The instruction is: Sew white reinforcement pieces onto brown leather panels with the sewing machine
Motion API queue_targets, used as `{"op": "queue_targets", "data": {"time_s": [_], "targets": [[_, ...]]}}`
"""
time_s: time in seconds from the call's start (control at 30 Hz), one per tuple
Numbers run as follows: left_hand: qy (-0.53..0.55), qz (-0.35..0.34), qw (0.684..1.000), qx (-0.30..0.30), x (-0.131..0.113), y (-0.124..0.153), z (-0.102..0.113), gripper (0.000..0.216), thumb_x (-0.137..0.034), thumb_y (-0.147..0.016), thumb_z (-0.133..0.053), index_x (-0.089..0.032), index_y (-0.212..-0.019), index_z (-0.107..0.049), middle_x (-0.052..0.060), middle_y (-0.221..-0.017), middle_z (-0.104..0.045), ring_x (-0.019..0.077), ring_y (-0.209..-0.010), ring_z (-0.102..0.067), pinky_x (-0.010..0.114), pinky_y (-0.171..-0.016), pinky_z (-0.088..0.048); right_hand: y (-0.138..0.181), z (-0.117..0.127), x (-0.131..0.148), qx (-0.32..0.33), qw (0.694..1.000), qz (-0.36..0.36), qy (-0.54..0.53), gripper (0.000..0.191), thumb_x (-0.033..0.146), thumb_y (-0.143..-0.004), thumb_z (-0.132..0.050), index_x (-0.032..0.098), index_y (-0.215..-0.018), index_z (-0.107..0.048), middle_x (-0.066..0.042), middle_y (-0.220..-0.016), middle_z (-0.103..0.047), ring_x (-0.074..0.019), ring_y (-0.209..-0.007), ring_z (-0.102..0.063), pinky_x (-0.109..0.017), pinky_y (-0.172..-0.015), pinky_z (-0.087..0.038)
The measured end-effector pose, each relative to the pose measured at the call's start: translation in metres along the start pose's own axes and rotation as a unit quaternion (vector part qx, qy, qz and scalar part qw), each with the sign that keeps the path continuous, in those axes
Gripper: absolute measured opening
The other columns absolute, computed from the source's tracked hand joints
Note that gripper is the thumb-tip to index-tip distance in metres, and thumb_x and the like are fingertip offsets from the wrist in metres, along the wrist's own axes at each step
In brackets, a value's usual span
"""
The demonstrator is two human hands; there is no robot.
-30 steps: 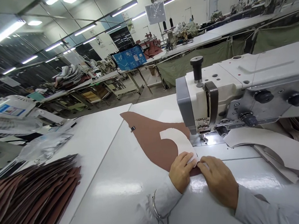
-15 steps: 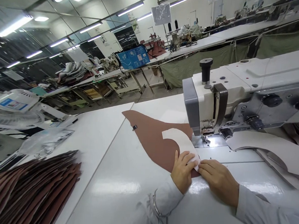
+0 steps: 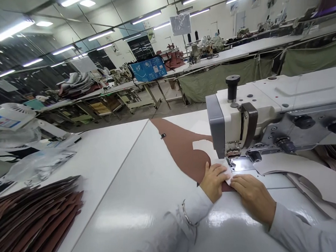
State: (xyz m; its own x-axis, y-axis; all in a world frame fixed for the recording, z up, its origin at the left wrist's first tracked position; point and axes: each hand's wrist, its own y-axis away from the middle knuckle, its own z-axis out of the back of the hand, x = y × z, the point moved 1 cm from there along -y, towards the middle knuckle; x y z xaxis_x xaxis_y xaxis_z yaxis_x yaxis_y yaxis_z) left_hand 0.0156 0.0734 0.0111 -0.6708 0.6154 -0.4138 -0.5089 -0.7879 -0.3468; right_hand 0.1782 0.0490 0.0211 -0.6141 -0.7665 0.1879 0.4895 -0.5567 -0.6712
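Head cam here, looking down at a shiny white worktable point(image 3: 117, 199). Closest up, my left hand point(image 3: 213, 181), with a thin metal bangle point(image 3: 186, 213) on the wrist, is lying on the work with the fingers stretched out and a little spread. It isn't really gripping anything, just pressing down on a white backing piece point(image 3: 203, 150) where that sits on a brown panel point(image 3: 186, 152). The right hand point(image 3: 253, 194) is flat too, fingers close together, with the tips against the same white piece right by the machine's presser foot point(image 3: 231, 153). The two hands are just apart, with the white piece between them.

The brown panel lies flat on the table, its front end at the needle area of the sewing machine point(image 3: 237, 119), and a small black clip point(image 3: 163, 135) sits on its far tip. Pale cut pieces point(image 3: 305, 179) are piled to the right of the machine. Over on the left, there's a stack of brown cut panels point(image 3: 31, 220) at the table edge, and just past it a clear plastic bag point(image 3: 40, 167) with something pale inside, though it's too blurry to tell what. Further out there's a white boxed item with a blue label point(image 3: 9, 117), then a blue board point(image 3: 148, 68) and more long sewing tables point(image 3: 219, 56) with green cloth point(image 3: 217, 77) hanging under them.
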Motion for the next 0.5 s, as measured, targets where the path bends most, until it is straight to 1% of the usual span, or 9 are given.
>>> {"op": "queue_targets", "data": {"time_s": [0.13,0.27,0.37,0.5], "targets": [[-0.004,-0.008,1.0,0.006,0.005,-0.009,-0.004,0.029,-0.007,-0.078,-0.044,-0.022,-0.091,-0.065,0.007,-0.11,-0.061,0.0228,-0.11,-0.048,0.06,-0.103,-0.02,0.0,-0.001,-0.008,0.005,1.0,-0.005,0.016,0.03,0.002,-0.085,-0.033,0.014,-0.086,-0.061,-0.007,-0.085,-0.062,-0.0166,-0.086,-0.056,-0.032,-0.078,-0.046],[0.01,-0.018,1.0,0.01,0.009,-0.015,-0.005,0.028,-0.009,-0.079,-0.043,-0.022,-0.09,-0.065,0.006,-0.11,-0.062,0.023,-0.11,-0.048,0.059,-0.104,-0.019,-0.001,-0.001,-0.009,0.006,1.0,-0.017,0.015,0.03,0.001,-0.084,-0.033,0.014,-0.086,-0.06,-0.006,-0.086,-0.062,-0.0163,-0.086,-0.056,-0.032,-0.079,-0.045],[0.022,-0.026,0.999,0.009,0.011,-0.017,-0.005,0.027,-0.01,-0.079,-0.043,-0.021,-0.088,-0.066,0.006,-0.11,-0.062,0.0225,-0.11,-0.048,0.057,-0.104,-0.02,-0.002,-0.002,-0.009,0.002,1.0,-0.02,0.018,0.03,0.0,-0.085,-0.034,0.013,-0.085,-0.06,-0.006,-0.085,-0.062,-0.0162,-0.084,-0.056,-0.032,-0.078,-0.045],[0.025,-0.03,0.999,0.001,0.011,-0.016,-0.005,0.028,-0.009,-0.08,-0.041,-0.021,-0.09,-0.065,0.006,-0.11,-0.062,0.0231,-0.111,-0.048,0.059,-0.103,-0.02,-0.002,-0.003,-0.008,-0.001,1.0,-0.015,0.023,0.029,0.001,-0.086,-0.034,0.013,-0.084,-0.061,-0.007,-0.084,-0.061,-0.0161,-0.084,-0.056,-0.032,-0.077,-0.045]]}}
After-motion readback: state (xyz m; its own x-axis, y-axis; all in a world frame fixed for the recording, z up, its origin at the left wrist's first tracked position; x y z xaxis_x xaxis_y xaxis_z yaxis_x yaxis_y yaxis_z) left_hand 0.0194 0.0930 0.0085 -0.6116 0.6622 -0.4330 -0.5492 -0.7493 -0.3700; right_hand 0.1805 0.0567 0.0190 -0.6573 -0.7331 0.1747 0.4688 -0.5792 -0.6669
